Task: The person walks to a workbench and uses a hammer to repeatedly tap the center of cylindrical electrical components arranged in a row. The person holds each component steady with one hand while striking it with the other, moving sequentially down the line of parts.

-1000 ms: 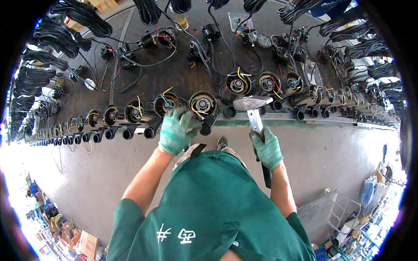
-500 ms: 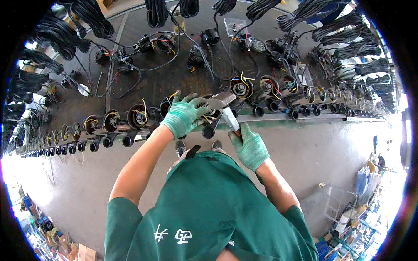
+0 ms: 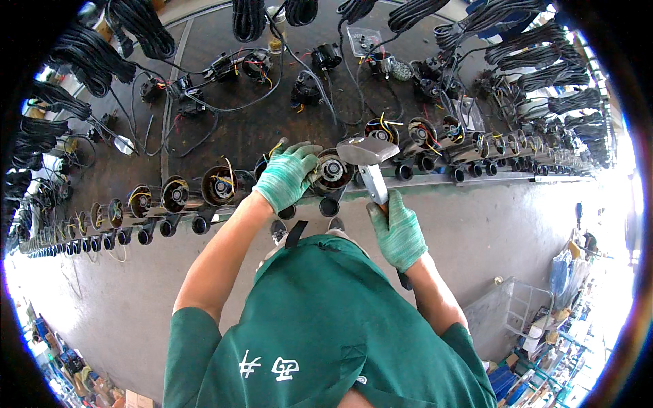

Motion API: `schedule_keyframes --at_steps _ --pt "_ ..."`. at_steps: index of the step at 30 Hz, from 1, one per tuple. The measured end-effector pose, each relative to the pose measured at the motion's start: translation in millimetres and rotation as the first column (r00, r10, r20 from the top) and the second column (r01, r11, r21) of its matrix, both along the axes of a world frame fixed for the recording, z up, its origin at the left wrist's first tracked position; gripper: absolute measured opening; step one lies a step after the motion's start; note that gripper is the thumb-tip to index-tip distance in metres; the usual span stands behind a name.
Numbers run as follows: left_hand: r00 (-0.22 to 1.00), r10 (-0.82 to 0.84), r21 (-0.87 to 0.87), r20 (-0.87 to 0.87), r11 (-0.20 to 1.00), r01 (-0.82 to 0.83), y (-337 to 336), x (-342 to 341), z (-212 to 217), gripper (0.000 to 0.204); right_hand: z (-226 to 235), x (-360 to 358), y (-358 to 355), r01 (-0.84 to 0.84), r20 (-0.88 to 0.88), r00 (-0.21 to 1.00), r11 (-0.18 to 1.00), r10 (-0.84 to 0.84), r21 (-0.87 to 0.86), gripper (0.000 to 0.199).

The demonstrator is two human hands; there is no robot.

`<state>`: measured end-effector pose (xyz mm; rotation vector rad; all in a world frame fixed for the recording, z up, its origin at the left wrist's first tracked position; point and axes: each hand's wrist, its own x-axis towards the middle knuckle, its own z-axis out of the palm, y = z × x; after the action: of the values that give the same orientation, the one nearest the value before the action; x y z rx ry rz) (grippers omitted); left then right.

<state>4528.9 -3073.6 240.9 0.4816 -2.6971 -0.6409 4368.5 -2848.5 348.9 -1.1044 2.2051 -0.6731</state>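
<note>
A round metal motor housing (image 3: 333,170) with a ring-shaped part in its centre faces up at the near edge of the bench. My left hand (image 3: 289,177), in a green knit glove, grips its left rim with bent fingers. A gloved right hand (image 3: 400,234), mine, is closed round the handle of a hammer (image 3: 371,151). The hammer's grey steel head is raised just right of the housing, apart from it. Below the housing protrudes a black tube end (image 3: 329,206). Another housing with yellow wires (image 3: 381,130) is partly covered by the hammer head.
More wired housings (image 3: 219,185) line the bench edge on both sides. Loose motor parts (image 3: 306,88) and cables lie on the dark bench top (image 3: 252,129). Coiled black cables (image 3: 139,30) hang along the far side. A wire-frame cart (image 3: 530,309) stands on the floor at right.
The hammer head has lifted away to the right from over the housing, uncovering its centre. My right hand has shifted slightly right and down; my left hand stays nearly in place.
</note>
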Motion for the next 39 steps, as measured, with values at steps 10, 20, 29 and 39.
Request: schedule_keyframes --at_steps 10,20,29,39 --pt "1.0 -0.013 0.026 0.022 1.0 0.012 -2.4 -1.2 -3.5 0.026 -31.6 -4.8 -3.4 -0.096 -0.107 0.987 0.976 0.118 0.194 0.034" --pt "0.996 0.082 0.106 0.027 0.991 -0.084 -1.9 -4.3 -13.5 0.033 -56.3 0.4 -4.9 -0.048 -0.026 0.998 0.946 0.059 0.319 0.035" --pt "0.993 0.12 0.049 -0.005 0.992 -0.119 1.0 -5.6 -12.7 0.027 7.3 5.2 -1.0 0.002 0.018 1.0 0.999 -0.001 -0.048 0.031" --pt "0.982 0.17 0.06 -0.08 0.984 -0.165 -1.6 -11.9 -13.1 0.016 -48.1 2.4 -20.3 -0.171 -0.02 0.981 0.916 0.191 0.363 0.035"
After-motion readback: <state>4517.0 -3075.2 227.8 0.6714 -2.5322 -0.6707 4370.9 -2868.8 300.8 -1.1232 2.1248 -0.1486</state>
